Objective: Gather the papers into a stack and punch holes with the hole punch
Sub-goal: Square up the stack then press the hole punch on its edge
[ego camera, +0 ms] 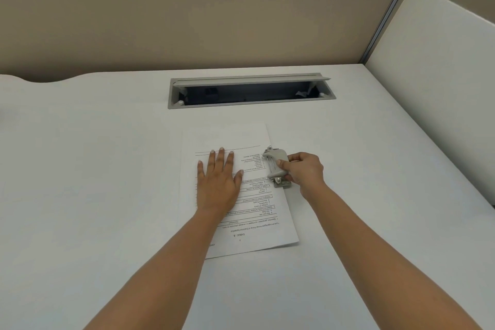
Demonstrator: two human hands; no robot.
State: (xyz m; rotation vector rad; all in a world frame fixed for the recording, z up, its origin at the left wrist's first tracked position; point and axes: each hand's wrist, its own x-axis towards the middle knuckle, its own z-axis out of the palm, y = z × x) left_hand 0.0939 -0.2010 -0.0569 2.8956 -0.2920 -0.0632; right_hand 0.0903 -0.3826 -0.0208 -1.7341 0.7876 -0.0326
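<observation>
Half the job looked done: the papers (257, 211) lay as one stack near the middle of the desk (107, 169); the left hand (218, 182) pressed flat on them, fingers straight; the right hand (302, 171) gripped the hole punch (276, 166), seated over the stack's right edge; whether holes were already cut could not be told; the pressing itself seemingly remained.

Left hand (218, 185): palm down, flat, fingers straight and slightly spread, pointing to 12 o'clock; forearm enters from 7 o'clock. Right hand (304, 173): at 3 o'clock of the left, fingers and thumb curled round the hole punch (276, 166); forearm enters from 5 o'clock.
</observation>
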